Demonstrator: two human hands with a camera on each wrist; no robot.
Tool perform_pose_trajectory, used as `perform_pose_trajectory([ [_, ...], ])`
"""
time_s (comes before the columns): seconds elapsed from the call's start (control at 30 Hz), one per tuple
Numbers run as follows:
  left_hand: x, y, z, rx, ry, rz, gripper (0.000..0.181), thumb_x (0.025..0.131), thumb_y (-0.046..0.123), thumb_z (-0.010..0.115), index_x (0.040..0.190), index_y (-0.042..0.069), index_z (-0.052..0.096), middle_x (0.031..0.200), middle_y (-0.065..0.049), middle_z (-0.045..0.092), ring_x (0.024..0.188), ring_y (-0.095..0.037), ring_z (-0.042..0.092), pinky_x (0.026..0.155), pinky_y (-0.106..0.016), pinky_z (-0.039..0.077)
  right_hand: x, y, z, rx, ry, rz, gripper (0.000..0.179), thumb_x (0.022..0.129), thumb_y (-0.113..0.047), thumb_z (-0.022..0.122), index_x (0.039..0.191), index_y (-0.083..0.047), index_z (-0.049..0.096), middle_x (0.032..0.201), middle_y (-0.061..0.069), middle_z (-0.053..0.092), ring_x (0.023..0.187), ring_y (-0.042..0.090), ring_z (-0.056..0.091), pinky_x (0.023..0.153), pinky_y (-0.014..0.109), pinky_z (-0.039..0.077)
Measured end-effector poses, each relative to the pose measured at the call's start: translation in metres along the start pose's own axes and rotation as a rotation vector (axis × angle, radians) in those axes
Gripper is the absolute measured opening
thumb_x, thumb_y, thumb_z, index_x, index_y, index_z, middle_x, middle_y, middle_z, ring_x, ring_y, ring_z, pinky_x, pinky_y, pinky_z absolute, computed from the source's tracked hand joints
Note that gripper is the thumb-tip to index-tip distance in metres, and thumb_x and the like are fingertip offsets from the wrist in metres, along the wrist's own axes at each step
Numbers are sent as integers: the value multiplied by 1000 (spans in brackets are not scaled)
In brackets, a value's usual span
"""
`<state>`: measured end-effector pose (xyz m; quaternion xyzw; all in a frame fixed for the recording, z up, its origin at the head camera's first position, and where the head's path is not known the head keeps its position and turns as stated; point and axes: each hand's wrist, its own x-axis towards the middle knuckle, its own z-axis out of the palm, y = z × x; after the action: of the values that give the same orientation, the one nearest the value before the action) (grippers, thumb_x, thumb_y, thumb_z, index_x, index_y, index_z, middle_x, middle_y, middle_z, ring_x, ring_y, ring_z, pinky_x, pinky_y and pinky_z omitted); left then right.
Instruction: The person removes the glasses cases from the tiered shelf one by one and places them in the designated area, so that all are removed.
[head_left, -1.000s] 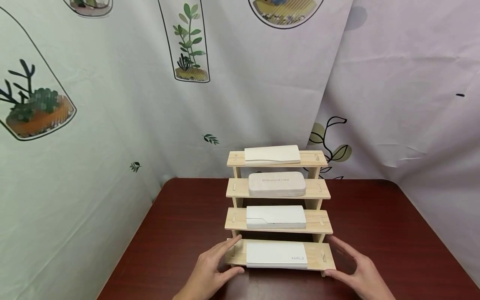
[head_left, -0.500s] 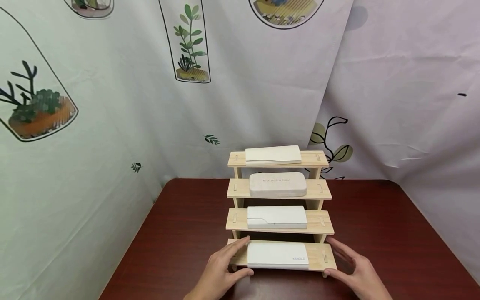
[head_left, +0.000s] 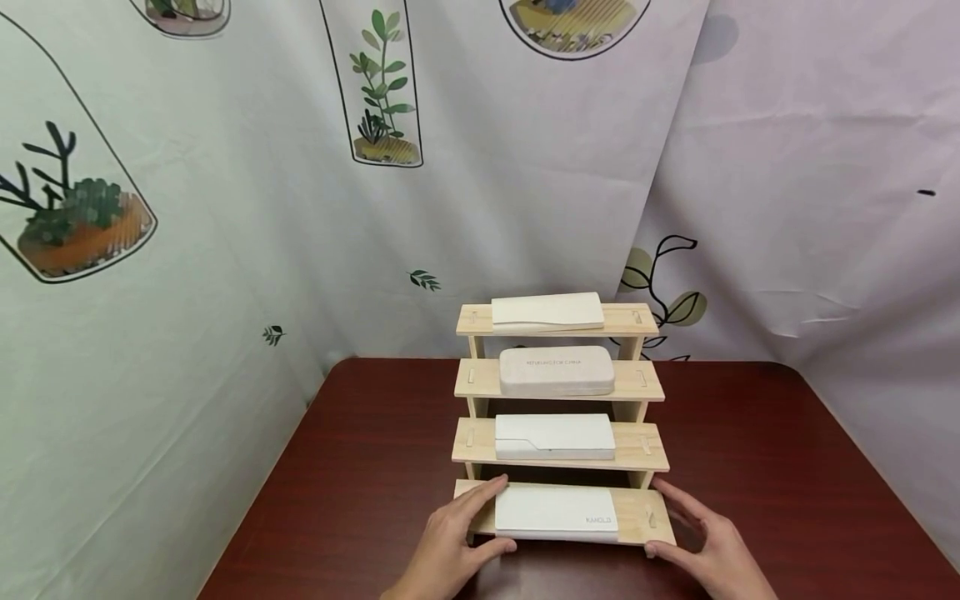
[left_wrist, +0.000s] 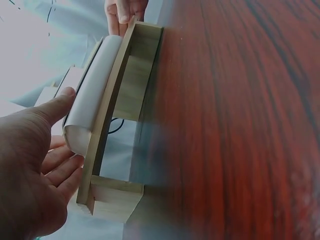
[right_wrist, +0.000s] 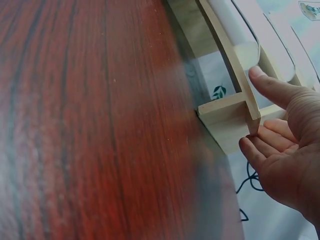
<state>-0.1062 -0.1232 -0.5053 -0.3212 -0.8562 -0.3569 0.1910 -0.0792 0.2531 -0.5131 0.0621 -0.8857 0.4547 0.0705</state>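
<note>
A light wooden four-step rack (head_left: 645,517) stands on the table with one case on each step. On the lowest step lies a flat white case (head_left: 555,510) with grey lettering. My left hand (head_left: 450,542) is at this case's left end, thumb in front and fingers behind; whether they press on it cannot be told. In the left wrist view its thumb (left_wrist: 62,102) is extended beside the case. My right hand (head_left: 712,542) rests at the lowest step's right end, thumb by the front corner and fingers behind, holding no case.
Above are a white flap case (head_left: 555,437), a rounded pale case (head_left: 557,371) and a cream case (head_left: 547,312) on the top step. The dark red table (head_left: 360,450) extends to both sides. Printed cloth (head_left: 525,208) hangs behind.
My left hand has moved right along the lowest step to the white case's left end. The right hand has barely shifted. The cases keep their places on the rack.
</note>
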Motion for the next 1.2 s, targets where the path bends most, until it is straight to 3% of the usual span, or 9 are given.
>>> perform_pose_trajectory([
  [0.2, -1, -2, 4, -14, 0, -35, 84, 77, 24, 96, 152, 22, 58, 145, 0, 66, 126, -22, 67, 97, -42, 58, 1, 1, 2, -19, 34, -52, 80, 74, -19, 99, 144, -3, 64, 141, 21, 65, 117, -6, 59, 87, 13, 51],
  [0.63, -1, -4, 4, -45, -29, -85, 78, 79, 23, 96, 148, 15, 60, 143, 3, 66, 127, -17, 66, 97, -41, 58, 3, 3, 5, -72, 71, -87, 79, 70, -21, 101, 139, -6, 67, 135, 19, 69, 119, -2, 61, 88, 5, 44],
  [0.8, -2, -5, 5, -18, -22, -62, 80, 79, 23, 95, 150, 19, 58, 143, 3, 66, 126, -18, 67, 96, -41, 58, 3, 3, 4, -96, 60, -67, 80, 70, -25, 101, 140, -8, 67, 135, 18, 70, 119, -1, 61, 88, 11, 48],
  [0.9, -2, -5, 5, -4, -15, -45, 81, 79, 23, 95, 151, 21, 57, 143, 3, 67, 125, -18, 67, 96, -40, 58, 3, 3, 5, -96, 68, -77, 81, 69, -25, 102, 140, -7, 67, 134, 18, 70, 119, -1, 61, 88, 8, 46],
  [1.2, -1, -4, 5, 25, -15, -6, 77, 84, 27, 92, 152, 15, 57, 145, -2, 65, 126, -21, 67, 96, -42, 59, 3, 5, 7, -116, 99, -121, 81, 66, -25, 103, 138, -8, 69, 132, 16, 72, 117, -2, 62, 88, 3, 41],
])
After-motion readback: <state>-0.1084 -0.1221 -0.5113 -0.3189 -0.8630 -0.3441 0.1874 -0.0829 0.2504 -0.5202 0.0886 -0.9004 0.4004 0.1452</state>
